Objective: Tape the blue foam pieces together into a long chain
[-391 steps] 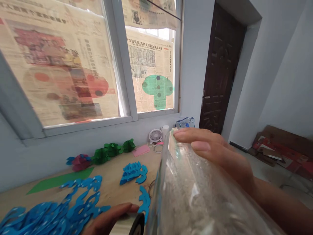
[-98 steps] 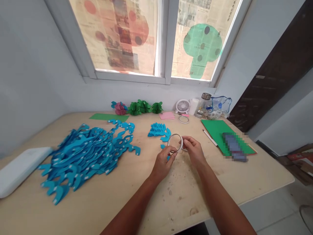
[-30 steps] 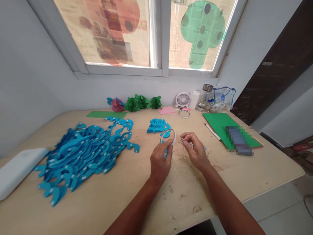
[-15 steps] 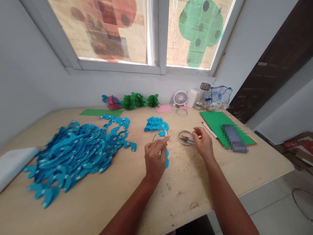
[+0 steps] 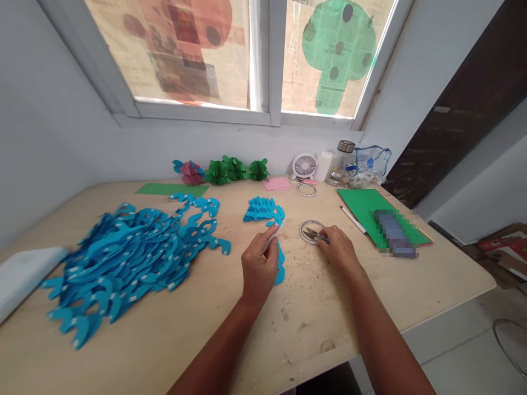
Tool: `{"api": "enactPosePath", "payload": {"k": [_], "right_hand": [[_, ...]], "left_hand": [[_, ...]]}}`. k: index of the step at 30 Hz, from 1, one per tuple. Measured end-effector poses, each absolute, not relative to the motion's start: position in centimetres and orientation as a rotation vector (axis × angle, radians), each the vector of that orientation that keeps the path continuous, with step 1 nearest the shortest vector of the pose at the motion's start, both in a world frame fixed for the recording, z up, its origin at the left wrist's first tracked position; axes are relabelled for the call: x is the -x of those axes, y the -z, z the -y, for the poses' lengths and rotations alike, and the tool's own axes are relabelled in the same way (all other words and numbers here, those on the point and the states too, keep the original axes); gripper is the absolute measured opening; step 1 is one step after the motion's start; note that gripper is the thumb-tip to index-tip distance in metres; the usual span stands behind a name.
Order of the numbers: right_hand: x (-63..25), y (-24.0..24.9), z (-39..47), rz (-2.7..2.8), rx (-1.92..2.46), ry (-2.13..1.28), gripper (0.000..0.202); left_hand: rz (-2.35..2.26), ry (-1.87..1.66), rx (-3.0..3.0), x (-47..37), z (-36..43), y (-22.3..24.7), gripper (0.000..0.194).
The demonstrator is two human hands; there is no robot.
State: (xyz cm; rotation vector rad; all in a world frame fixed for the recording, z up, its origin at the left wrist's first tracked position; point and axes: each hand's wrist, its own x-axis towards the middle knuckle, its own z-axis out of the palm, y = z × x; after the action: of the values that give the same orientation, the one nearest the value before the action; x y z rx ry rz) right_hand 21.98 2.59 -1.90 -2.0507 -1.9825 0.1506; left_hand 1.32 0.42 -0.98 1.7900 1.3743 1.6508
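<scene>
My left hand [image 5: 260, 262] is closed in a pinch on a narrow roll of white tape [image 5: 270, 241], turned nearly edge-on. Under and beside that hand lies a blue scalloped paper piece [image 5: 280, 266], partly hidden by the fingers. Just beyond is a small row of folded blue paper pieces [image 5: 260, 209]. My right hand [image 5: 340, 251] has its fingers closed around the handle end of small metal snips [image 5: 313, 235]. Their blades point left over another tape roll [image 5: 302, 235] lying flat on the table.
A large heap of blue paper cutouts with white patches [image 5: 135, 258] covers the left. Green paper [image 5: 362, 206], a pen [image 5: 353, 219] and a blurred phone [image 5: 393, 233] lie right. Along the wall stand paper flowers [image 5: 234, 168], a fan [image 5: 304, 166] and a bottle [image 5: 340, 163].
My right hand has come down and left onto the snips' handle. In my left hand the tape roll has turned from showing its ring to nearly edge-on.
</scene>
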Motion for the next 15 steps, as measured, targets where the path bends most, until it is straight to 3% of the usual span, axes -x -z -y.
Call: {"api": "enactPosePath", "payload": {"k": [9, 15], "right_hand": [[-21.71, 1.99, -2.44, 2.001, 2.070, -0.170, 0.023], [-21.38, 1.92, -2.83, 1.678, 1.757, -0.402, 0.030]], "left_hand": [[-1.370, -1.629, -1.719, -1.23, -0.47, 1.06, 0.026], [-1.360, -1.635, -1.725, -1.26, -0.51, 0.96, 0.027]]}}
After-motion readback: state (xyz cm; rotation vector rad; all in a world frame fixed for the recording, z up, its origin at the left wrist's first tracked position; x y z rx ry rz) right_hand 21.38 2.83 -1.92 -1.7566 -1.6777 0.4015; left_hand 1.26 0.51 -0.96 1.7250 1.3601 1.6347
